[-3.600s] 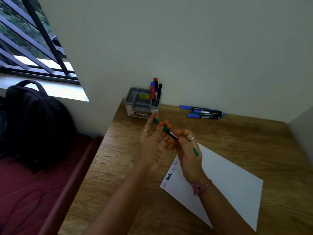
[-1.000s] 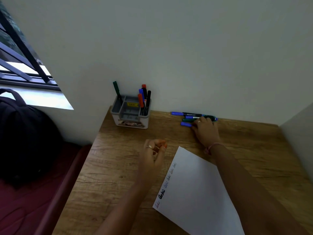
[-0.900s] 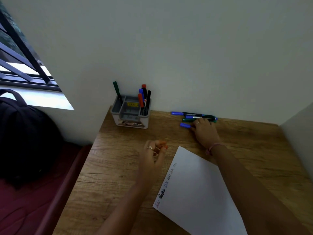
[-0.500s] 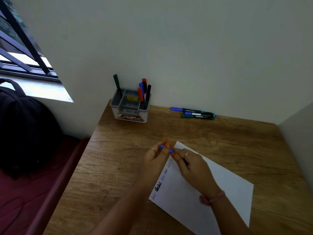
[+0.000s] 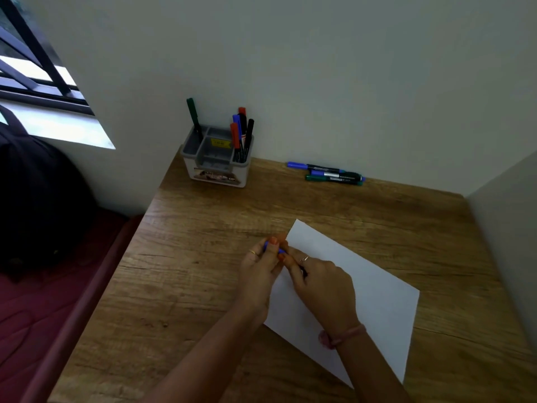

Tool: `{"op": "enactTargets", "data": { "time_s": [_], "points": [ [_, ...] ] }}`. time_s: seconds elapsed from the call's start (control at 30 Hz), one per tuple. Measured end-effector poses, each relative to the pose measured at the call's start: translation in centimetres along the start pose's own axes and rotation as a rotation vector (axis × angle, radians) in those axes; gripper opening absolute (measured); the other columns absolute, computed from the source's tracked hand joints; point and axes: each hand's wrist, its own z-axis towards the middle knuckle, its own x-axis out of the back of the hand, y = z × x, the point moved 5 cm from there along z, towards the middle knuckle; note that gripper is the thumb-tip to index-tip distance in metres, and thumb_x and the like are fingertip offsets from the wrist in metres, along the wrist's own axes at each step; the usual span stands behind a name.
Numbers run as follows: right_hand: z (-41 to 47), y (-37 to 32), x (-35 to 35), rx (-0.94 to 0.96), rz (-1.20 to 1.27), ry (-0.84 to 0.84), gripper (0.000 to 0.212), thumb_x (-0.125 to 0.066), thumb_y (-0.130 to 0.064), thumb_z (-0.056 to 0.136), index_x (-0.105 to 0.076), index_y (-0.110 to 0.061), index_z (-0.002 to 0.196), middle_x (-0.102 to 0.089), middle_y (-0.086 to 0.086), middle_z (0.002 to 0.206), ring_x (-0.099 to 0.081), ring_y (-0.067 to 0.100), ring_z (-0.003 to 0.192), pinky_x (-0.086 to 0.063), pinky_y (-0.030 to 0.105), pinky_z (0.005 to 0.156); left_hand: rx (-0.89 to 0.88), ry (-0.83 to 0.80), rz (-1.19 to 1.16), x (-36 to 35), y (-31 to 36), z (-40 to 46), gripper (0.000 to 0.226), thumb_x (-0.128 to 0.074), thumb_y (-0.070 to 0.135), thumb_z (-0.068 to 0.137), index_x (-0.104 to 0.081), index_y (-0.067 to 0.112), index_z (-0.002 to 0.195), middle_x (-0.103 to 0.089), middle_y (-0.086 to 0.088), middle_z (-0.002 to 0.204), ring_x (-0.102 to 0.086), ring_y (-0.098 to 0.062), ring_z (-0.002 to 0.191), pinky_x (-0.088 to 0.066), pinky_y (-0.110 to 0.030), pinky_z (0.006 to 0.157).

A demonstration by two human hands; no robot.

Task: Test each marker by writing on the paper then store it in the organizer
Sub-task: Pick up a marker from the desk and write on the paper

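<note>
Head camera looks down on the wooden desk [image 5: 203, 286], where the paper [image 5: 377, 301] lies under both hands. The organizer [image 5: 216, 170] at the back already holds six markers, while three more [image 5: 328, 173] wait by the wall. Left hand [image 5: 261, 271] pinches the blue cap and right hand [image 5: 322, 286] grips the barrel of a blue marker [image 5: 280, 251], so it looks about to be tested.

Blue marker [image 5: 280, 251] mostly hidden between left hand [image 5: 261, 271] and right hand [image 5: 321, 282]
</note>
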Motion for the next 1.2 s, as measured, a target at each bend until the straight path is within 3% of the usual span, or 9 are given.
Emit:
{"op": "enactTargets", "data": {
  "time_s": [0.17,0.27,0.37,0.57,0.67,0.8,0.9,0.97,1.2],
  "points": [
    [0.4,2.3,-0.7,-0.214,0.376,-0.427,0.052,-0.036,-0.047,0.096,-0.018,-0.038,0.143,-0.063,-0.008,0.094,-0.061,0.008,0.081,-0.042,0.018,0.063,-0.068,0.054,0.194,1.1,2.0,1.6,0.023,-0.046,0.033,0.096,-0.063,0.017,0.098,-0.073,-0.003,0.093,-0.068,-0.022,0.091,-0.053,-0.041,0.085],
    [0.4,3.8,-0.3,-0.36,0.808,-0.514,0.035,-0.04,-0.019,0.099,-0.028,-0.025,0.132,-0.061,-0.001,0.083,-0.054,0.005,0.059,-0.042,0.016,0.057,-0.295,0.081,0.596,2.5,4.7,4.2,0.021,-0.04,0.029,0.099,-0.058,0.02,0.105,-0.066,0.003,0.082,-0.062,-0.01,0.083,-0.047,-0.027,0.083],
    [0.7,4.9,0.1,-0.553,1.262,-0.515,0.028,-0.04,-0.007,0.096,-0.043,-0.022,0.12,-0.063,0.008,0.089,-0.052,0.012,0.053,-0.041,0.022,0.05,-0.502,-0.195,1.197,1.4,5.8,5.7,0.025,-0.038,0.022,0.1,-0.055,0.021,0.118,-0.052,0.014,0.078,-0.046,0.002,0.064,-0.037,-0.008,0.062],
    [1.4,5.7,-1.4,-0.746,2.105,-0.436,0.043,-0.055,-0.013,0.083,-0.056,0.001,0.124,-0.055,0.024,0.129,-0.056,0.039,0.115,-0.051,0.043,0.092,-0.697,-0.633,1.791,0.0,4.3,8.5,0.058,-0.029,0.066,0.088,-0.054,0.029,0.125,-0.05,0.011,0.086,-0.045,-0.004,0.07,-0.034,-0.02,0.058],
    [2.3,6.5,-2.6,-0.631,2.089,-0.357,0.065,-0.041,-0.038,0.094,-0.031,0.009,0.138,-0.034,0.027,0.144,-0.029,0.039,0.136,-0.023,0.044,0.114,-0.797,-0.679,1.823,-0.3,4.5,8.6,0.076,-0.018,0.078,0.08,-0.053,0.031,0.129,-0.054,0.01,0.084,-0.047,-0.004,0.069,-0.033,-0.016,0.056],
    [3.0,5.5,-3.0,-0.56,2.167,-0.489,0.112,-0.051,-0.08,0.059,-0.046,0.006,0.131,-0.048,0.022,0.136,-0.045,0.031,0.129,-0.038,0.042,0.106,-0.858,-0.736,1.773,-0.2,4.3,8.9,0.05,-0.047,0.055,0.088,-0.047,0.035,0.133,-0.053,0.007,0.086,-0.041,-0.004,0.07,-0.03,-0.016,0.055],
    [3.6,6.5,-3.9,-0.578,1.805,-0.329,0.07,-0.068,-0.076,0.049,-0.075,-0.02,0.09,-0.071,0.003,0.084,-0.068,0.015,0.08,-0.055,0.028,0.072,-0.849,-0.715,1.739,0.0,4.2,9.4,0.055,-0.04,0.064,0.083,-0.049,0.037,0.131,-0.061,0.004,0.094,-0.047,-0.004,0.074,-0.037,-0.021,0.058],
    [4.1,6.9,-3.9,-0.546,1.519,-0.259,0.039,-0.054,-0.058,0.083,-0.069,-0.025,0.068,-0.052,-0.005,0.056,-0.05,0.008,0.054,-0.042,0.027,0.058,-0.837,-0.709,1.732,0.1,4.2,9.5,0.057,-0.04,0.066,0.082,-0.049,0.038,0.131,-0.061,0.006,0.096,-0.046,-0.002,0.074,-0.031,-0.016,0.056],
    [6.1,7.1,-3.4,-0.294,1.105,-0.34,0.034,-0.033,-0.013,0.099,-0.067,-0.013,0.093,-0.071,0.005,0.082,-0.069,0.016,0.077,-0.053,0.02,0.067,-0.797,-0.668,1.806,0.1,4.1,10.2,0.068,-0.038,0.069,0.077,-0.042,0.036,0.136,-0.054,0.012,0.092,-0.037,-0.001,0.065,-0.023,-0.016,0.053]
  ]
}}
